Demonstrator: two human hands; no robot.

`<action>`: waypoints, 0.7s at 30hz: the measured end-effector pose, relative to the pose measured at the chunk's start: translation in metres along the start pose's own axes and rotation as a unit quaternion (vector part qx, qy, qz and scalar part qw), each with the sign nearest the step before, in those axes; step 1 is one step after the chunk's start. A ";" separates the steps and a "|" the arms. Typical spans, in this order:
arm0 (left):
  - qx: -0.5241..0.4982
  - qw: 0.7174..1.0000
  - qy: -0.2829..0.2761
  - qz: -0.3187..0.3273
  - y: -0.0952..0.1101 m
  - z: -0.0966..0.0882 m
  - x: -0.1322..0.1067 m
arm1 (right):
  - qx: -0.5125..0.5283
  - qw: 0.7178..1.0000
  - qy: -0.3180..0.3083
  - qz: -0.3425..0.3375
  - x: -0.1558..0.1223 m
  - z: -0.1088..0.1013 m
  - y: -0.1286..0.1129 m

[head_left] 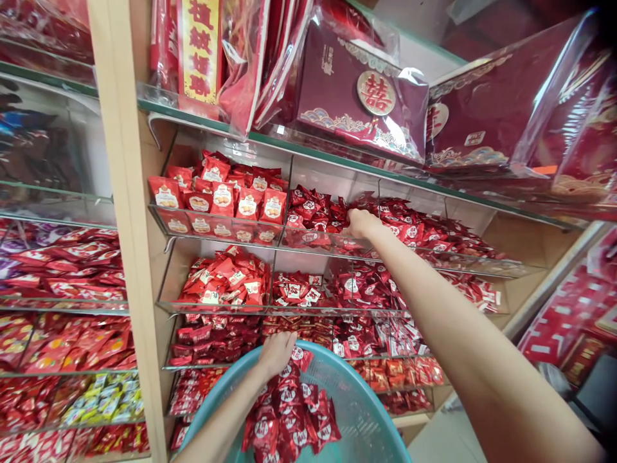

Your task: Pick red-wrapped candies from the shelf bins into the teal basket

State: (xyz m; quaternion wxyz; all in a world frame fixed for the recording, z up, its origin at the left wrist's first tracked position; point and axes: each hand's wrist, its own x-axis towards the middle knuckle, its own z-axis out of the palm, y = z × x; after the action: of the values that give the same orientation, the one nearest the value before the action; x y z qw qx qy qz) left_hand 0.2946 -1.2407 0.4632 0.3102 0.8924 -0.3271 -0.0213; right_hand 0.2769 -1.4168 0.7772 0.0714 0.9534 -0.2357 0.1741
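Note:
My left hand [278, 352] is closed over the far rim of a teal plastic basket [380, 392], its forearm crossing the basket's left side. Beside those fingers, a small red candy packet [299, 355] lies at the top of a heap of dark red packets [289, 411] inside the basket. My right hand [362, 224] reaches into an upper shelf bin, its fingers curled down among dark red candy packets [313, 209]. The fingertips are partly hidden there, so exactly how many packets they grip does not show.
Clear dividers and front lips [216, 222] split the shelves into bins of red packets. Purple gift bags [357, 96] stand on the glass shelf [270, 138] above. A wooden upright [123, 193] separates another shelf unit on the left, with yellow packets [108, 399] low down.

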 end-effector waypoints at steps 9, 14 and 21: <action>-0.012 1.000 -0.006 -0.003 0.001 -0.004 0.003 | 0.027 0.998 -0.044 0.040 0.014 0.003 -0.007; -0.013 1.000 -0.007 -0.017 -0.001 -0.005 0.005 | 0.102 0.990 0.096 -0.007 -0.007 -0.012 0.015; -0.018 0.999 -0.013 -0.023 -0.007 -0.003 0.007 | 0.500 0.860 0.073 -0.071 -0.150 0.045 0.021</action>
State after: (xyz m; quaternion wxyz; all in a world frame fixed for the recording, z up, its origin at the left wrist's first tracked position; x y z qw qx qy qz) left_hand 0.3050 -1.2384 0.4628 0.3211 0.8937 -0.3098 -0.0462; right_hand 0.1565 -1.3814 0.6816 -0.3856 0.8597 -0.0424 0.3324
